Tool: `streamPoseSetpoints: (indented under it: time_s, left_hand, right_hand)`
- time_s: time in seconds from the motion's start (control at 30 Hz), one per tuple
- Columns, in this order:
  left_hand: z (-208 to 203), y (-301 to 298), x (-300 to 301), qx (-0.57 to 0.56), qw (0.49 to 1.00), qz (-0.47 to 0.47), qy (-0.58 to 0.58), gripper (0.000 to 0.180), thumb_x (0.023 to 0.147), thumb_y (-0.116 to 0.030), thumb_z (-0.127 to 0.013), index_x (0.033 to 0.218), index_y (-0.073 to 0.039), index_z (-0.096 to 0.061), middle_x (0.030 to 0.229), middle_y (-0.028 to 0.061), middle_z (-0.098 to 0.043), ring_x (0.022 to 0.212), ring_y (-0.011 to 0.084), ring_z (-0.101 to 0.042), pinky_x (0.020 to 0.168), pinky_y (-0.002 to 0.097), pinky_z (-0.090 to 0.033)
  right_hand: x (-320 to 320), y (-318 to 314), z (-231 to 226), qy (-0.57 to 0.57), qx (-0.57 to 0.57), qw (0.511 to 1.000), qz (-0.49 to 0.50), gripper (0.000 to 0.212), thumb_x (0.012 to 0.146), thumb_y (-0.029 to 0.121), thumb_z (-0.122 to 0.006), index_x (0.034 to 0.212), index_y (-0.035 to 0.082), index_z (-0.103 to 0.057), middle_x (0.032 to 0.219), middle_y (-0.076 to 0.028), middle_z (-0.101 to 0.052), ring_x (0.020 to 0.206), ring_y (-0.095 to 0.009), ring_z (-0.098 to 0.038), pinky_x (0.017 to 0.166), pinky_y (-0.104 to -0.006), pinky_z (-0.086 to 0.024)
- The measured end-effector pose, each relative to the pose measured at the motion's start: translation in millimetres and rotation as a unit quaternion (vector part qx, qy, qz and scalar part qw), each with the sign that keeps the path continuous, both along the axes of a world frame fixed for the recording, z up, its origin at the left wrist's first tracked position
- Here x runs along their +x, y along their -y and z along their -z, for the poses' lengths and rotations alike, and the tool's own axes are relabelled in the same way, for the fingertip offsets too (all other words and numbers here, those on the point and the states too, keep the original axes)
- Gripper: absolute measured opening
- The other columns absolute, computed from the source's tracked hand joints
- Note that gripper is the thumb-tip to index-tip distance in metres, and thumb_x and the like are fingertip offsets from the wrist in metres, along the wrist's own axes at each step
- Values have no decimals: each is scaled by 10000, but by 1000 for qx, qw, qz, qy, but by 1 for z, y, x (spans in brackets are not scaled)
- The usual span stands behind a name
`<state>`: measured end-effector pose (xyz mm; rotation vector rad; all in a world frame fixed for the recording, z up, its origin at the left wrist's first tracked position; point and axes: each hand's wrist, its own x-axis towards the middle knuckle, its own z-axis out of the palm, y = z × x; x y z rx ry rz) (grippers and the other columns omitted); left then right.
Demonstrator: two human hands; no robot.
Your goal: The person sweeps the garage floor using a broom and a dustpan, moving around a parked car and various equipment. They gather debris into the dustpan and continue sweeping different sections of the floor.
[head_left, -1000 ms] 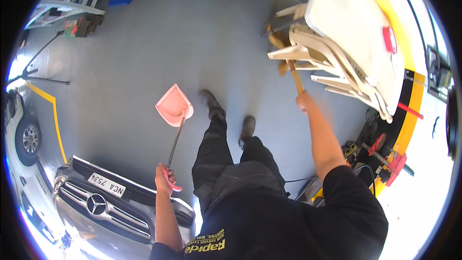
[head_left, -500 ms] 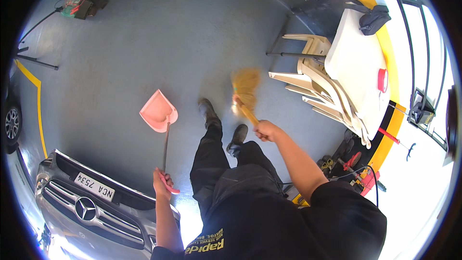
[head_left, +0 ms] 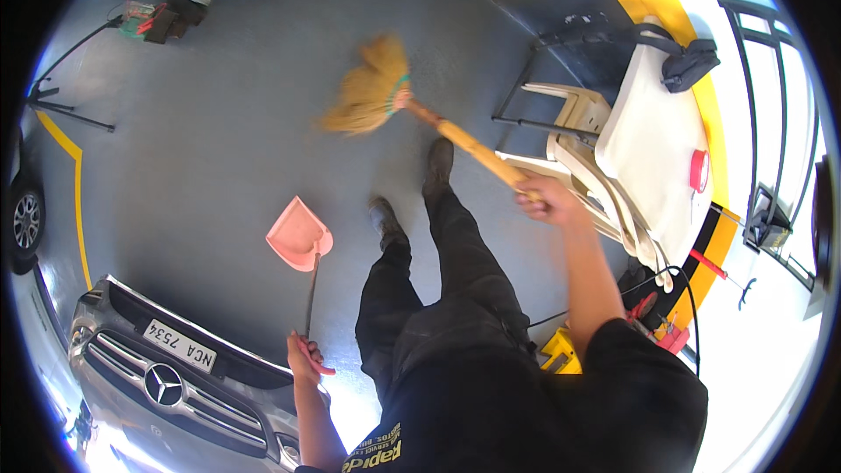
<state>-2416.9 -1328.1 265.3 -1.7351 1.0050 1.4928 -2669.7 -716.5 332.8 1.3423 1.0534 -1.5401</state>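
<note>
Closed around the yellow handle of a soft straw broom (head_left: 477,151) is my right hand (head_left: 547,200). The broom stretches forward and left across my front, its fanned bristles smeared by motion ahead of my feet; whether they touch the floor I cannot tell. My left hand (head_left: 303,357) grips the pink end of a long-handled dustpan (head_left: 300,235) low on my left. The dustpan's pink scoop is at or just above the grey floor, left of my boots, its mouth facing forward and left. I make out nothing in the scoop.
A grey car's front (head_left: 180,385) stands close on my left. To the right are stacked cream plastic chairs (head_left: 574,131) and a white table (head_left: 657,131) holding a black bag (head_left: 689,66) and a red roll (head_left: 698,171). A black cable (head_left: 692,315) loops near my right side.
My right hand has moved forward and right, and the broom's bristles have swung forward and left. One boot has stepped ahead. The dustpan has shifted slightly back and right in view.
</note>
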Motion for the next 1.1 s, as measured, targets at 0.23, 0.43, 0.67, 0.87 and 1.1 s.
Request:
streamPoseSetpoints:
  time_s: [0.23,0.43,0.67,0.87,1.1]
  left_hand:
    - [-16,-55,-47,-82,995,-46,-26,401,962,-533,-534,809,-172,-455,654,-11,-427,499,123,-365,472,286,-315]
    - [-32,-139,-101,-119,984,-121,-56,381,960,-505,-543,804,-169,-451,636,-19,-388,473,104,-312,433,262,-249]
    - [-61,-194,-141,-119,983,-136,-43,357,995,-476,-491,821,-168,-449,639,-19,-391,474,92,-297,430,261,-217]
    - [-51,-208,-180,-87,992,-89,-35,399,976,-542,-499,788,-194,-442,640,-23,-404,483,102,-312,450,273,-254]
    - [-23,-215,-205,-84,990,-108,-43,382,971,-499,-515,801,-160,-458,634,-15,-408,484,96,-312,439,274,-242]
  right_hand:
    - [-77,-110,-60,-3,215,962,-169,637,894,127,-596,1496,176,-394,747,10,-483,485,-53,-344,422,-215,-294]
    - [-195,-134,136,40,215,939,-267,37,891,83,-549,893,68,-515,544,-27,-471,409,-136,-436,365,-289,-314]
    - [-235,-34,189,-24,108,947,-302,307,901,109,-597,1197,96,-517,664,-5,-520,522,-103,-491,411,-261,-342]
    - [-282,-60,107,-55,-33,970,-236,621,906,95,-612,1479,135,-376,692,13,-512,490,-56,-426,407,-223,-305]
    - [-315,-122,-30,-121,137,930,-318,707,858,39,-615,1523,132,-392,699,-11,-512,451,-69,-406,395,-232,-292]
